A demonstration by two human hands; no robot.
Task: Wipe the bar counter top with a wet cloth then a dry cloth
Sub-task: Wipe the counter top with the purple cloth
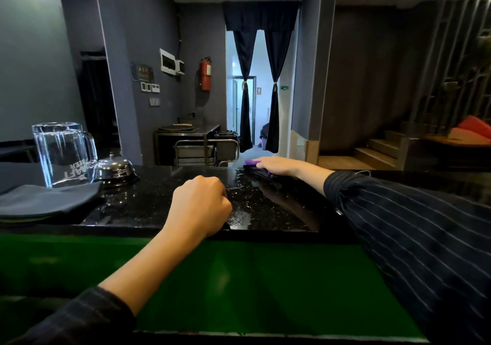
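Head camera gives me the black speckled bar counter top point(138, 206) running across the middle of the frame, glossy, with a patch of wet streaks and droplets point(239, 206) shining near its centre. My right hand point(276, 164) lies flat, fingers stretched out, pressing down on a purple cloth point(255, 168) at the far edge of the counter, just beyond the wet patch. The striped sleeve point(398, 225) of that arm reaches across the stone. My left hand point(200, 203) is balled into a fist with nothing in it that I can see, resting on the near edge of the counter, touching the wet area's left side.

At the left end a grey folded cloth point(47, 199) lies on the counter. A glass mug point(63, 153) stands upside down at its far side, and a chrome call bell point(114, 167) sits just beside the mug. Below the counter's near edge a green surface point(225, 278) spreads toward me.

Beyond the bar I see dark grey walls point(138, 38), a red fire extinguisher point(206, 74) hung on one, and a steel trolley point(207, 149) beneath it. Dark curtains point(245, 92), tied back, frame a bright doorway. To the right, wooden steps point(372, 153) climb into a dim area.
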